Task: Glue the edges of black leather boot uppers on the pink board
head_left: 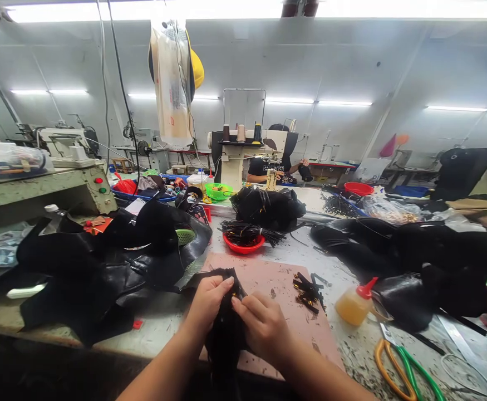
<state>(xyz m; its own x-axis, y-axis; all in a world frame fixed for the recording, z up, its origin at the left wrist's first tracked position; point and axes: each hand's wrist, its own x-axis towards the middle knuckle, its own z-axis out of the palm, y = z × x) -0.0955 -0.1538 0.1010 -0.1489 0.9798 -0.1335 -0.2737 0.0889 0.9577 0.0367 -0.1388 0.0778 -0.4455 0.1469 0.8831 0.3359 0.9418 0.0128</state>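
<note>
Both hands have the black piece (223,337) between them, over the near edge of the pink mat (274,273) on the worktop (157,328). Its long axis runs roughly away from the body, its upper end uppermost in the grip. The left hand (205,303) pinches that end from the left, thumb on top; the right hand (266,326) closes thumb and finger on the right edge, just beside a small brass-coloured bit. Both grips look nearly closed. Black strips (309,292) lie right of the right hand, nearer it than the left.
</note>
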